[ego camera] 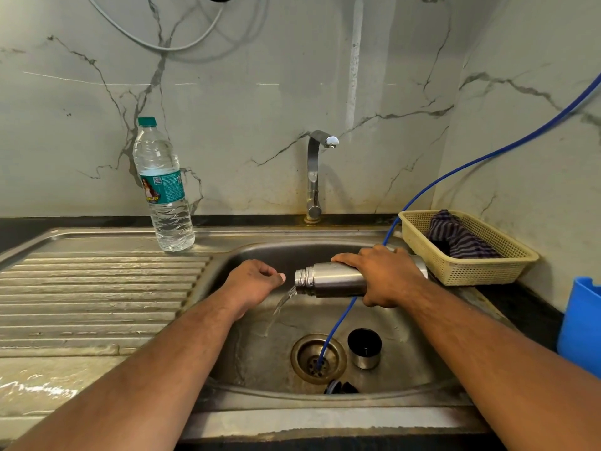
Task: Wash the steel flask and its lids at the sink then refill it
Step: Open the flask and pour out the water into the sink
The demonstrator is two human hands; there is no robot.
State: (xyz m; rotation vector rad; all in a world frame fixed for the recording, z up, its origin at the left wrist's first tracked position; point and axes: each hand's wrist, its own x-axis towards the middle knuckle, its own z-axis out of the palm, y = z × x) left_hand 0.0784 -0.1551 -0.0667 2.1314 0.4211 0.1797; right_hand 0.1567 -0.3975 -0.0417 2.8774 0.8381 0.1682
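My right hand (383,276) grips the steel flask (328,278) and holds it sideways over the sink basin (260,346), its open mouth to the left. Water pours from the mouth down into the basin. Just left of the mouth, my left hand (257,281) hangs loosely curled and holds nothing. On the basin floor the steel cup lid (364,348) stands right of the drain (318,358). A dark inner lid (340,387) lies by the basin's near wall.
A thin blue hose (455,170) runs from the upper right into the drain. The tap (315,177) rises behind the basin. A plastic water bottle (164,187) stands on the drainboard (97,288). At right sit a cream basket (471,271) holding a striped cloth and a blue container (582,323).
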